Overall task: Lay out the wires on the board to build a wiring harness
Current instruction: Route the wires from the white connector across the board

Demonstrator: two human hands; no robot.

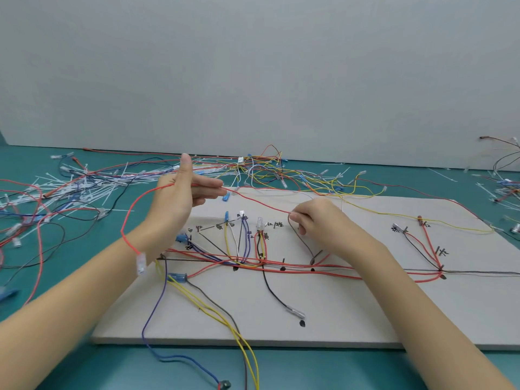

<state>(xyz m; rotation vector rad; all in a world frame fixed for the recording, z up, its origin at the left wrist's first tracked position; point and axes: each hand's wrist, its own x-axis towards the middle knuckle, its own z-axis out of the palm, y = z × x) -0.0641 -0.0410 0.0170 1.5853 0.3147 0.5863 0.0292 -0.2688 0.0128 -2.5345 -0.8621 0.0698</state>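
A grey board (351, 311) lies on the teal table, marked with black lines and handwritten labels. Several red, yellow, blue and black wires run along its middle (281, 267). My left hand (180, 198) is raised over the board's left end, and a red wire (253, 199) passes between its fingers. That wire loops down left of my wrist to a clear connector (140, 263). My right hand (315, 218) pinches the same red wire together with a thin dark wire (302, 242) above the board's upper middle.
A tangled heap of loose wires with connectors (261, 170) lies behind the board. White cable ties and more wires (78, 187) cover the table at left. More wires (503, 170) lie at the far right. A grey wall stands behind.
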